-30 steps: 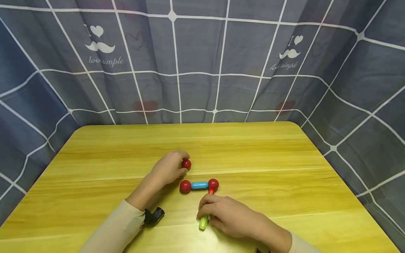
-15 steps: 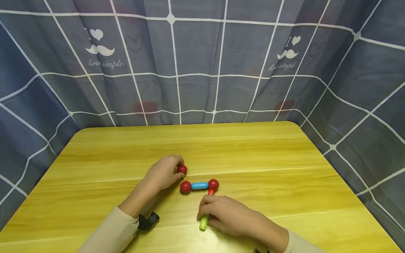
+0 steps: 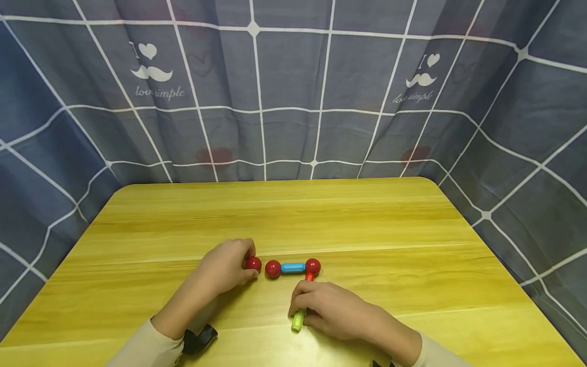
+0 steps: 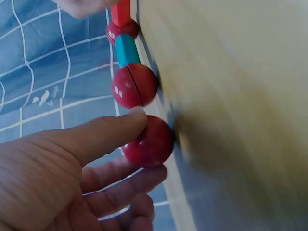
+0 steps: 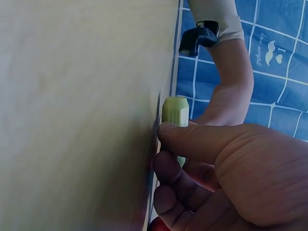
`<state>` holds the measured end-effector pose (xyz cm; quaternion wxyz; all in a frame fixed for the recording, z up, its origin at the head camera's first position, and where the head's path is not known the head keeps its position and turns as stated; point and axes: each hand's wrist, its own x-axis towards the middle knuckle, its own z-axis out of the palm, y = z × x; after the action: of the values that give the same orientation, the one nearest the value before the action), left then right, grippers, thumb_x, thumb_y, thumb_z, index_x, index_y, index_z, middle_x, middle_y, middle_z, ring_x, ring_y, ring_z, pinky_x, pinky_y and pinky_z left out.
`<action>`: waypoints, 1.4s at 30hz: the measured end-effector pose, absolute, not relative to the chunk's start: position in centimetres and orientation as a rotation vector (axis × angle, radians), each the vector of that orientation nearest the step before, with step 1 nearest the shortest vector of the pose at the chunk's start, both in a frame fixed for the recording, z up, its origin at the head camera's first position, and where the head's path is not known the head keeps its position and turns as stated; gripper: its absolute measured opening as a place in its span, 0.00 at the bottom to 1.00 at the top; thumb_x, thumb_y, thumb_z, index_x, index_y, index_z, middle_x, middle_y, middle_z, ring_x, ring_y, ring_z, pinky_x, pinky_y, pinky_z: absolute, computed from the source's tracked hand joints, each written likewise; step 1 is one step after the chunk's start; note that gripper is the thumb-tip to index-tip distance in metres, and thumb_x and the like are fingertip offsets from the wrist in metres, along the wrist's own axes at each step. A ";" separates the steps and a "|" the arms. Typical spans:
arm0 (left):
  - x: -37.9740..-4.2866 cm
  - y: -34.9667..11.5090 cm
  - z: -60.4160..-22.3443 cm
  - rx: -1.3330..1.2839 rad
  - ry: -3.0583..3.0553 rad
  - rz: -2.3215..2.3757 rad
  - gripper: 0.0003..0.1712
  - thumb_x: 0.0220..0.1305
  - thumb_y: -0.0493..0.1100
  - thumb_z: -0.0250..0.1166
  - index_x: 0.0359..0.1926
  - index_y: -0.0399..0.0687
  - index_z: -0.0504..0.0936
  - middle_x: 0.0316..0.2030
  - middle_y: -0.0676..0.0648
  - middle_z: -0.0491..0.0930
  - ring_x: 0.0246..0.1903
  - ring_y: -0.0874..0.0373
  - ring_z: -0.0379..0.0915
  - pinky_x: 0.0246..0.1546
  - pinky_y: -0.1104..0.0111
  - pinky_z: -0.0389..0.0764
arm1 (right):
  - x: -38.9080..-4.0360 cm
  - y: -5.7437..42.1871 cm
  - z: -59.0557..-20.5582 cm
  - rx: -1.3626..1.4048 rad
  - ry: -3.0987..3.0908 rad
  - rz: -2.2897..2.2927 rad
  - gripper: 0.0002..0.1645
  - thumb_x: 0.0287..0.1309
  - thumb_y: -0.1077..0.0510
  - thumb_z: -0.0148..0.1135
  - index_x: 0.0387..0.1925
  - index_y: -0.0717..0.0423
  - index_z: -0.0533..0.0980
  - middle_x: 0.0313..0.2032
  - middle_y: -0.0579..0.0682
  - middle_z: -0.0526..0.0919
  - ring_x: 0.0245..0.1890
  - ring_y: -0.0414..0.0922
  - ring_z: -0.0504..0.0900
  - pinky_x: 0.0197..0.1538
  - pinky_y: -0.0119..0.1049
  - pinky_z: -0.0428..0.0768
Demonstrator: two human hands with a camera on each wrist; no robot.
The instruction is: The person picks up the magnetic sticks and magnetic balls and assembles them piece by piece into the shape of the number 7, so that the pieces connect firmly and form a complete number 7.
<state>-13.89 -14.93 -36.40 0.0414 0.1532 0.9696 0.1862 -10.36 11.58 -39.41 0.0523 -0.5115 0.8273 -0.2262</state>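
Note:
My left hand (image 3: 224,266) pinches a loose red ball (image 3: 254,263) between thumb and fingers, close to the table. Just right of it lies a joined toy piece: a red ball (image 3: 272,268), a ribbed blue rod (image 3: 293,267), and another red ball (image 3: 313,266) at the corner. From that corner a red rod (image 3: 309,277) runs toward me, partly under my right hand (image 3: 335,310). The thumb and fingers of that hand hold a light green rod (image 5: 175,110), whose end pokes out below. In the left wrist view, the held ball (image 4: 156,144) sits right by the joined end ball (image 4: 134,86).
The pieces lie on a yellow wood-grain table (image 3: 390,229). Dark grey-blue curtains (image 3: 293,86) with white grid lines stand behind it and along both sides. A black wrist device (image 3: 199,340) is strapped at the left sleeve.
My left hand has drawn the loose red ball toward me and to the left, from beyond the blue rod to beside the end ball. The right hand keeps its hold, nearly still.

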 end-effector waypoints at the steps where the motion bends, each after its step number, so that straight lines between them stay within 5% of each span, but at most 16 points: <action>1: -13.6 -14.8 -36.3 0.484 2.962 0.561 0.19 0.46 0.46 0.80 0.29 0.49 0.75 0.21 0.54 0.71 0.23 0.58 0.65 0.24 0.66 0.69 | -10.4 11.6 -39.4 -1.556 2.516 -0.689 0.09 0.60 0.58 0.67 0.42 0.43 0.82 0.45 0.34 0.76 0.44 0.29 0.75 0.49 0.23 0.72; 22: -9.4 -11.2 -35.4 0.835 2.794 0.432 0.21 0.41 0.48 0.80 0.27 0.53 0.74 0.20 0.59 0.68 0.19 0.64 0.63 0.20 0.70 0.67 | -10.5 11.5 -39.6 -1.598 2.509 -0.700 0.09 0.60 0.57 0.68 0.42 0.44 0.81 0.45 0.35 0.76 0.45 0.29 0.75 0.49 0.22 0.71; 42: -7.7 -9.6 -35.6 0.912 2.746 0.431 0.20 0.42 0.51 0.80 0.25 0.57 0.73 0.17 0.62 0.66 0.17 0.67 0.61 0.18 0.72 0.65 | -10.5 11.6 -39.4 -1.570 2.523 -0.714 0.10 0.58 0.60 0.68 0.41 0.43 0.81 0.46 0.36 0.76 0.46 0.30 0.75 0.48 0.23 0.72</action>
<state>-7.66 -9.61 -35.58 0.1081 0.3099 0.9332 0.1465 -10.48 11.56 -39.43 0.0428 -0.5131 0.8248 -0.2335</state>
